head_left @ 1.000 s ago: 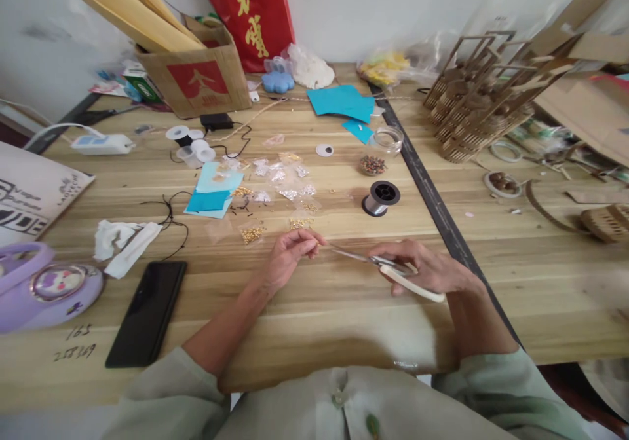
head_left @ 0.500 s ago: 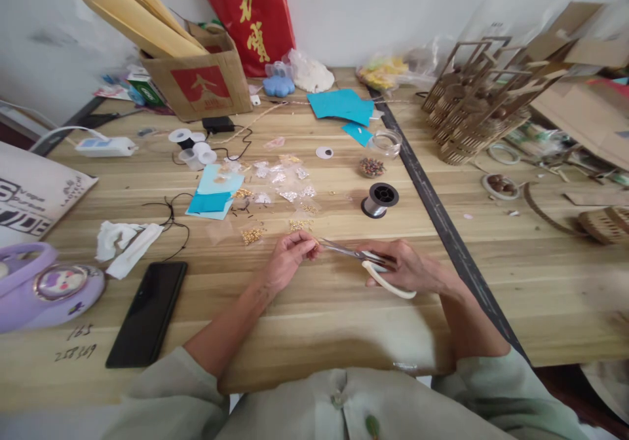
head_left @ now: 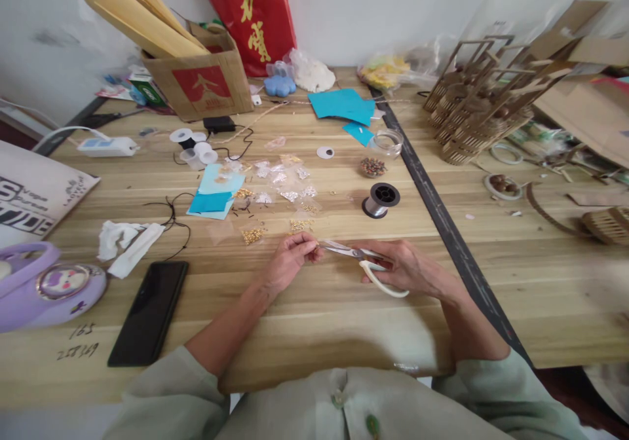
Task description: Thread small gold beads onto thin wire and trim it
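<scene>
My right hand [head_left: 405, 266] is wrapped round the white handles of a pair of scissors [head_left: 376, 276]. The metal blades point left, their tips right at the fingers of my left hand [head_left: 293, 256]. Thumb and forefinger of that left hand are pinched together on something small, with reddish-brown bits showing below the fingertips; its kind is too small to make out. Just beyond the left hand lie gold beads [head_left: 252, 236] and a small clear bag of gold pieces [head_left: 301, 225]. A black spool of clear line [head_left: 382, 200] stands beyond the scissors.
Small bags of silvery pieces [head_left: 280, 178], blue cards [head_left: 211, 201] and a dish of mixed beads [head_left: 373, 167] lie farther back. A black phone [head_left: 147, 313] and a purple case [head_left: 54, 286] sit at left. Bamboo baskets [head_left: 462, 126] stand right of a dark strip [head_left: 442, 220].
The scissors have shifted slightly left, their blades now closer to the left fingertips, and the handles have turned a little. My left hand keeps its pinch in nearly the same place.
</scene>
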{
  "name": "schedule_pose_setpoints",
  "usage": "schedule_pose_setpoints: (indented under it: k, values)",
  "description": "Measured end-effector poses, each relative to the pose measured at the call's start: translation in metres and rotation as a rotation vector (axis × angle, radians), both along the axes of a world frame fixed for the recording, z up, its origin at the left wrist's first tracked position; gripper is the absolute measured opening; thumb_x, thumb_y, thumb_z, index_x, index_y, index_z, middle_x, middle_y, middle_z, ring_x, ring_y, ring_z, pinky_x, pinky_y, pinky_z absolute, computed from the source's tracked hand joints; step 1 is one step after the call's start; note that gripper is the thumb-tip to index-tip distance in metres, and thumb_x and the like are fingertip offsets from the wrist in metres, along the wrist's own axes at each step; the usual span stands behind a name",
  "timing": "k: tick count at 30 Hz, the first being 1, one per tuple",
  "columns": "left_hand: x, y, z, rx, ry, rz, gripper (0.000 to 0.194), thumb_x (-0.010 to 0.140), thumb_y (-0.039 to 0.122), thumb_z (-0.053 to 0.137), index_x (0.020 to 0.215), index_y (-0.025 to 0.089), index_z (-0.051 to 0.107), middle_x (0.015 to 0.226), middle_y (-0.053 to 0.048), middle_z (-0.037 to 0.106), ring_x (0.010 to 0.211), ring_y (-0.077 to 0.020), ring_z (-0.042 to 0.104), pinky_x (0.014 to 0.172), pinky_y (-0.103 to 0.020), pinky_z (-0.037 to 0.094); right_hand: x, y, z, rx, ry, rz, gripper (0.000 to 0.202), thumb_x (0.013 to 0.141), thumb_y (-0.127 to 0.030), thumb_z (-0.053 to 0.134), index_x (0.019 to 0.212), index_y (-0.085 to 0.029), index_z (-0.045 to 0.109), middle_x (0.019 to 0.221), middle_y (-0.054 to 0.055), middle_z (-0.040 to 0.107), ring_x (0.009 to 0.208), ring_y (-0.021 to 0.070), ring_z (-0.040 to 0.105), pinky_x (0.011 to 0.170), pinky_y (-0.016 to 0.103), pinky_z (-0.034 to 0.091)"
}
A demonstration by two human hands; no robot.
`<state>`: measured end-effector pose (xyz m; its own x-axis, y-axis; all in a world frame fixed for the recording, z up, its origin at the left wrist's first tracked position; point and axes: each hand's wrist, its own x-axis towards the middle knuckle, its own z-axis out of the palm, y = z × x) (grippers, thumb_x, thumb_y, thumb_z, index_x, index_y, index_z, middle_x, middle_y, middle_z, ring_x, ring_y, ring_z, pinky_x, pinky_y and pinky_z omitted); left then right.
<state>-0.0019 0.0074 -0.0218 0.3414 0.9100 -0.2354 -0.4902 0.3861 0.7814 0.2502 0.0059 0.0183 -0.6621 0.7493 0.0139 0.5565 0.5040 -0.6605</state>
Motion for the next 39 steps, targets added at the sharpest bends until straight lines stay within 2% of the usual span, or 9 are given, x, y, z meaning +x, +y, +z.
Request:
schedule_pose_setpoints:
  k: [9, 15, 25, 39]
  values:
    - [0.0, -0.001, -0.005, 0.038, 0.007, -0.039, 0.017, 0.068, 0.024, 0.074, 0.073, 0.011, 0.064, 0.063, -0.003, 0.066, 0.06, -0.0113, 0.058, 0.061, -0.024, 0.042, -0.007, -0.004, 0.007, 0.034, -0.04, 0.004, 0.05, 0.081, -0.037, 0.063, 0.128, -0.022, 0.053, 0.079, 0.002, 0.067, 0.054, 0.0101, 0.053, 0.056, 0.021, 0.04]
    - [0.0, -0.003, -0.006, 0.043, 0.024, -0.082, 0.018, 0.067, 0.026, 0.074, 0.074, 0.012, 0.065, 0.067, -0.004, 0.067, 0.062, -0.0131, 0.059, 0.063, -0.026, 0.042, -0.012, -0.008, 0.007, 0.102, -0.088, -0.015, 0.047, 0.083, -0.036, 0.06, 0.128, -0.02, 0.053, 0.07, 0.001, 0.064, 0.056, 0.0123, 0.056, 0.056, 0.021, 0.038]
    - [0.001, -0.002, -0.006, 0.036, 0.001, -0.078, 0.019, 0.065, 0.025, 0.074, 0.075, 0.012, 0.065, 0.065, -0.004, 0.067, 0.061, -0.0139, 0.06, 0.063, -0.027, 0.043, -0.015, -0.009, 0.0, 0.211, -0.124, -0.009, 0.046, 0.087, -0.033, 0.055, 0.131, -0.023, 0.048, 0.091, 0.007, 0.068, 0.072, 0.0174, 0.063, 0.063, 0.025, 0.043]
    - [0.0, -0.003, -0.003, 0.057, 0.025, -0.1, 0.018, 0.068, 0.026, 0.073, 0.076, 0.011, 0.065, 0.067, -0.005, 0.067, 0.062, -0.0134, 0.059, 0.062, -0.026, 0.042, -0.015, -0.01, 0.002, 0.218, -0.216, 0.011, 0.045, 0.091, -0.033, 0.051, 0.134, -0.024, 0.043, 0.103, 0.008, 0.067, 0.084, 0.0218, 0.066, 0.07, 0.029, 0.047]
